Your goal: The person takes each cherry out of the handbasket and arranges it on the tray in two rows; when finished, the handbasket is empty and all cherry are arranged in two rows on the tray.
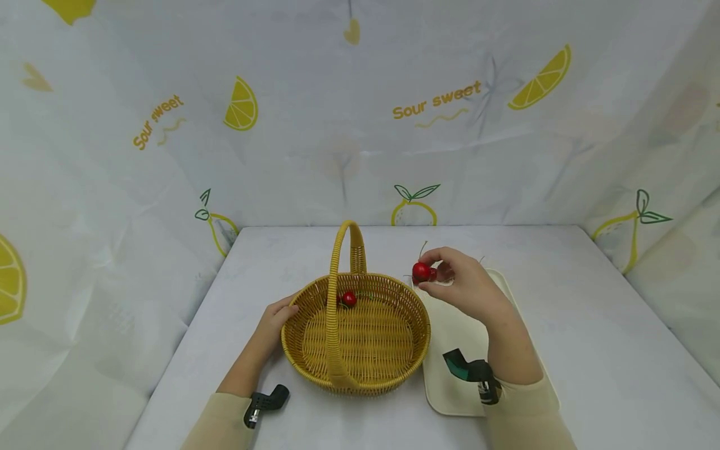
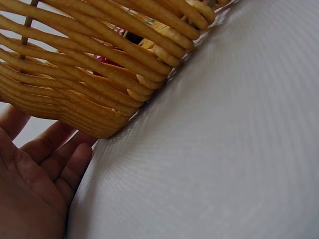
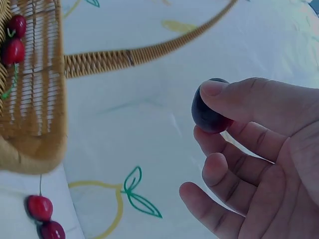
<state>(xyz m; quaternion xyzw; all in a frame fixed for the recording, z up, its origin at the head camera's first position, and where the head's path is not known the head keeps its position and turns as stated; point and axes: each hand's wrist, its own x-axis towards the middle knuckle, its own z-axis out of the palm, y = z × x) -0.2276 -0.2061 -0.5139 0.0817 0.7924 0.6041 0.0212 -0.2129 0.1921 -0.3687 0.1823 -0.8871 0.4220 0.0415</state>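
Note:
My right hand (image 1: 464,281) pinches a red cherry (image 1: 420,271) between thumb and fingertips, its stem pointing up; it is raised above the far end of the white tray (image 1: 458,387). The right wrist view shows this held cherry (image 3: 212,109) dark in shadow. My left hand (image 1: 277,320) grips the left rim of a yellow wicker basket (image 1: 368,340), thumb over the edge and fingers against the outer wall. Inside the basket, two cherries (image 3: 13,51) lie near the far left wall, one of them partly hidden by the handle in the head view.
Other cherries (image 3: 40,208) lie on the tray's far end, partly behind my right hand in the head view. The tray stands right beside the basket. The basket's tall handle (image 1: 333,312) arches over its middle. Behind the white table (image 1: 590,312) hangs a lemon-print cloth (image 1: 315,112).

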